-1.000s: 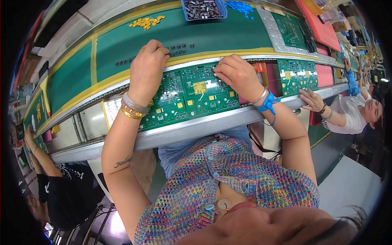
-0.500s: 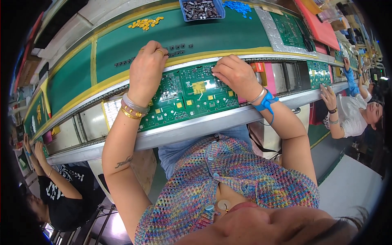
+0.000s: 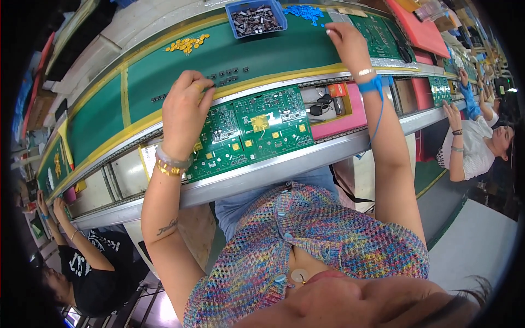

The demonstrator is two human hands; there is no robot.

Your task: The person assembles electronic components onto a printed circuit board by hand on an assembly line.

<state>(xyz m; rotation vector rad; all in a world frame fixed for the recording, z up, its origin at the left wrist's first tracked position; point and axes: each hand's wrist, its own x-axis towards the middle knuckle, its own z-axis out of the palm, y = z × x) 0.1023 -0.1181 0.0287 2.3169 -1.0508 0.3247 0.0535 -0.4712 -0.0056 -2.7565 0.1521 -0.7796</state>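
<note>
My left hand (image 3: 186, 112) is over the far rail, thumb and fingers closed together at the left end of short rows of small black components (image 3: 229, 80). Whether a component is in its fingertips is too small to tell. My right hand (image 3: 351, 48) is raised at the far right, thumb and forefinger apart, near a pile of blue disc-shaped components (image 3: 306, 13). Between my arms, green circuit boards (image 3: 273, 123) lie side by side on the rails, with yellow square parts and yellow tape on them. My left hand and wrist hide part of the left board.
A blue bin (image 3: 256, 21) of dark cylindrical components stands on the green mat (image 3: 147, 74), right of yellow disc components (image 3: 187, 44). Keys (image 3: 322, 104) sit in a pink-edged tray (image 3: 354, 112) below rail level. Co-workers sit at both sides along the metal rail (image 3: 246, 165).
My right hand has left the right-hand board and moved up and right toward the blue components. My left hand has lowered slightly, staying at the black components. The view has shifted a little.
</note>
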